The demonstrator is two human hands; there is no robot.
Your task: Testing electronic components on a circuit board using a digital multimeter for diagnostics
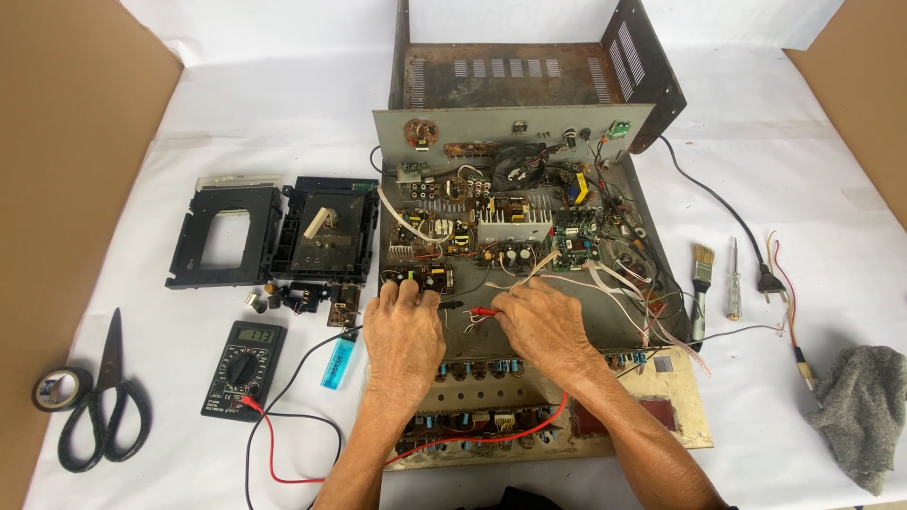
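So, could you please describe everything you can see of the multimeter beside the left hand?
The multimeter is a small black handheld meter lying flat on the white cloth, face up, just off the left hand, not touching it. It has a grey display at the top, switched on, and a round selector dial in the middle. A red lead and a black lead plug into its lower end and run toward the open chassis. A blue lighter lies beside it.

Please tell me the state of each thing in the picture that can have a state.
Amplifier chassis: cover off, boards exposed.
Multimeter: switched on, display lit, leads plugged in.
Scissors: closed.
Power plug: unplugged, lying on the cloth.
Left hand: pressing black probe to a board.
Right hand: holding red probe.
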